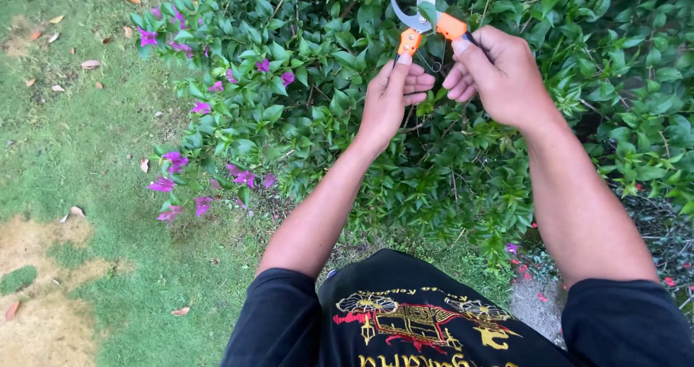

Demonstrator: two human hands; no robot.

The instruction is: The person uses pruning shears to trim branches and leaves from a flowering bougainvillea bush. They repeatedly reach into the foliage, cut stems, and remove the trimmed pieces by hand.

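Two hands meet on one pair of shears [425, 16], held up over the bush [325, 85] near the top of the view. The left hand [390, 96] pinches the end of the left orange handle between thumb and forefinger, its other fingers curled loosely; the right hand [499, 67] grips the right orange handle, fingers folded under. The hands sit close together, their knuckles nearly touching below the tool. The shears have two short orange grips and two curved grey metal blades, which stand open in a V pointing away from the person, with a thin wire spring showing between the handles. Both forearms are bare, coming out of two black sleeves; the black shirt [419, 316] carries a red and yellow print. The bush is one dense mass of green leaves with a scatter of purple flowers [173, 165] along its left edge. Left of it lies grass [79, 157] with a few dry leaves and one bare sandy patch.
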